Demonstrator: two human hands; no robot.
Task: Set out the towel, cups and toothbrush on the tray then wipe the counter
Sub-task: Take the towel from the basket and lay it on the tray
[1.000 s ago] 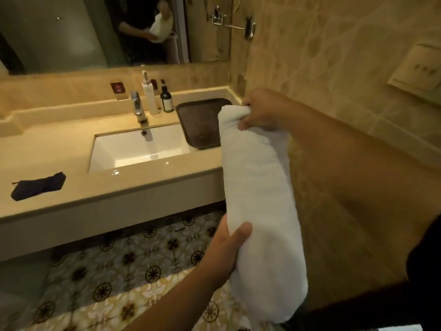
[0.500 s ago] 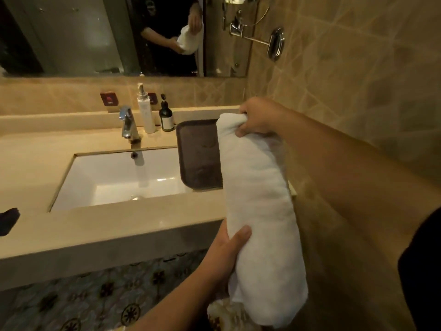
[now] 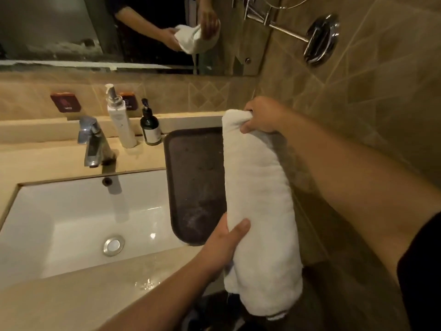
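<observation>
A rolled white towel [image 3: 256, 201] hangs lengthwise over the right side of the dark brown tray [image 3: 193, 177], which lies on the beige counter [image 3: 71, 297] right of the sink. My right hand [image 3: 262, 115] pinches the towel's far end. My left hand [image 3: 226, 240] grips the roll near its near end from the left. The towel hides the tray's right part. I see no cups or toothbrush.
A white sink basin [image 3: 78, 218] with a chrome faucet [image 3: 91, 142] fills the left. A white pump bottle [image 3: 119, 118] and a dark pump bottle [image 3: 149, 127] stand behind the tray. The tiled wall with a round chrome mirror [image 3: 321, 38] is close on the right.
I have stepped closer and the towel now hangs over the tray's right side, nearer the counter. Both hands keep the same grip. The dark cloth on the left counter has left the view.
</observation>
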